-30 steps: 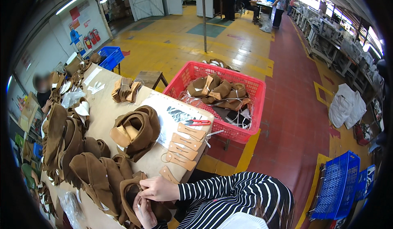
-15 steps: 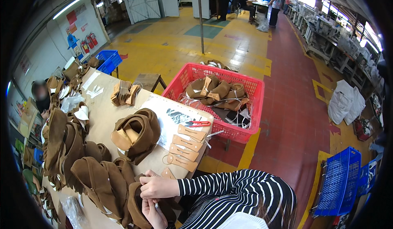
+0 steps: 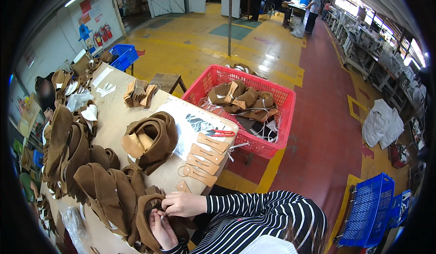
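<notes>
At the table's near edge, my right hand [image 3: 184, 204] and my left hand [image 3: 162, 229] meet over a brown suede shoe upper [image 3: 146, 217]. The right fingers are closed in a pinch above its opening. My left hand is turned palm up beneath them, thumb and fingers curled together. What the fingertips hold is too small to make out. Close by on the table lie several tan leather straps with slits [image 3: 203, 161], one of them [image 3: 183, 187] just beyond my right hand. A nested bundle of brown uppers [image 3: 150, 140] sits farther up.
More brown uppers [image 3: 102, 183] are heaped along the left. Red-handled snips [image 3: 221, 133] rest on a white sheet [image 3: 181, 122]. A red crate [image 3: 288, 118] of tied uppers stands past the table corner. Blue crates [image 3: 368, 208] are at the right. A person [image 3: 45, 95] is at the far left.
The view has shifted slightly. My hands remain together at the upper; the right fingers have moved a little and the left palm has turned more upward.
</notes>
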A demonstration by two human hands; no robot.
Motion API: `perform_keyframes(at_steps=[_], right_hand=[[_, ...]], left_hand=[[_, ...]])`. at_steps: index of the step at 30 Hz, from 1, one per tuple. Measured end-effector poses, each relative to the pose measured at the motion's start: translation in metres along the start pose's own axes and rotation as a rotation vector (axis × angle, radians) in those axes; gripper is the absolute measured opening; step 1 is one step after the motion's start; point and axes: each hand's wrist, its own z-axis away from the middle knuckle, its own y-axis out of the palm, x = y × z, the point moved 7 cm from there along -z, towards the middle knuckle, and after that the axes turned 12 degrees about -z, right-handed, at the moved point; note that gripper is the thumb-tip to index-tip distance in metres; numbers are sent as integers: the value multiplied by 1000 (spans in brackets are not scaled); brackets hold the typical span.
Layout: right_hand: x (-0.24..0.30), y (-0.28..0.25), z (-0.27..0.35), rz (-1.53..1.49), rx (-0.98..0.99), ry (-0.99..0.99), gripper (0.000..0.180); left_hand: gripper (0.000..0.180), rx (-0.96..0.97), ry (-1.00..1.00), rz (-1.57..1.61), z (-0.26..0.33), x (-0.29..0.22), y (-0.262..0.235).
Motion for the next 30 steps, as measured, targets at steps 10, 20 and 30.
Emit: perform_keyframes(at_steps=[10, 20, 30], right_hand=[[12, -13, -17, -114, -141, 23, 9], [-13, 2, -13, -21, 134, 164, 15], [0, 8, -4, 113, 41, 74, 12]], left_hand=[[32, 115, 0, -204, 11, -6, 23], [12, -10, 205, -526, 15, -10, 21], [8, -246, 258, -560, 26, -14, 5]])
